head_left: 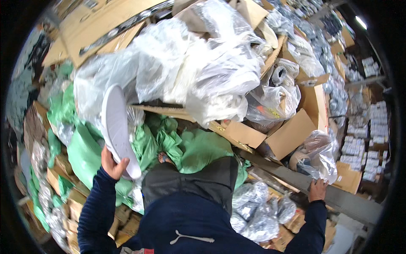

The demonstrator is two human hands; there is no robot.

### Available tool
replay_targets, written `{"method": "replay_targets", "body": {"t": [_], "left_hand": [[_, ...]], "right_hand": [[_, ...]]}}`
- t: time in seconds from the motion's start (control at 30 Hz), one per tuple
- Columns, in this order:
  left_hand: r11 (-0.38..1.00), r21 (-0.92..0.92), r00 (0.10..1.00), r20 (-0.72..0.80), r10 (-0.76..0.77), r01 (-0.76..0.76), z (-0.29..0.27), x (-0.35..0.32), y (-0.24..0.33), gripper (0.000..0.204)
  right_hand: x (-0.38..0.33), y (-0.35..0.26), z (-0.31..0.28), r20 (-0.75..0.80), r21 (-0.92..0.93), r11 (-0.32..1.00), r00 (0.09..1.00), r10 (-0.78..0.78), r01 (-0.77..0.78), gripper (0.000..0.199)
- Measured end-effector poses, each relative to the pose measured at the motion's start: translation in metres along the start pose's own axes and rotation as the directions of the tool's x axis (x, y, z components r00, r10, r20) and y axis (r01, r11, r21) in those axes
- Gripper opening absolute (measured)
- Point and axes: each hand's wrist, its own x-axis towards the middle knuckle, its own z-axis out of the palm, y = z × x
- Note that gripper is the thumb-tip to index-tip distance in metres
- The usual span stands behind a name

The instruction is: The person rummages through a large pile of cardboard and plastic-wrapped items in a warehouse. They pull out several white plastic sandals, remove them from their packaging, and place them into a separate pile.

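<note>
The left hand (pixel 113 164) grasps a white shoe sole (pixel 117 127) by its lower end, above green bags (pixel 198 148). The right hand (pixel 318 189) rests open on a grey beam (pixel 296 180).

Two hands show: the left hand (pixel 113 164) grips one white shoe sole (pixel 116 127), the right hand (pixel 317 189) rests on one grey beam (pixel 338 197). One heap of clear plastic bags (pixel 198 72) is too tangled to count, like the green bags (pixel 198 148). At least three open cardboard boxes (pixel 292 133) lie around, and many small white boxes (pixel 372 139) are stacked beyond counting
</note>
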Motion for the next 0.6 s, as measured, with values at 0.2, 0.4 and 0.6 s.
{"method": "replay_targets", "body": {"t": [0.2,0.4,0.6], "left_hand": [[0.979,-0.159,0.974,0.208,-0.094,0.129,0.044,0.060,0.044,0.075],[1.000,-0.016,0.962,0.273,0.017,-0.013,0.039,0.114,0.061,0.065],[0.940,-0.318,0.992,0.070,-0.110,0.126,0.066,0.203,0.073,0.063]], "right_hand": [[-0.003,0.004,0.031,-0.081,0.034,0.999,0.997,0.000,0.003,0.037],[-0.006,0.001,0.024,-0.094,0.063,0.998,0.996,0.006,0.000,0.037],[0.072,-0.034,-0.080,0.295,0.485,0.815,0.936,0.190,-0.318,0.038]]}}
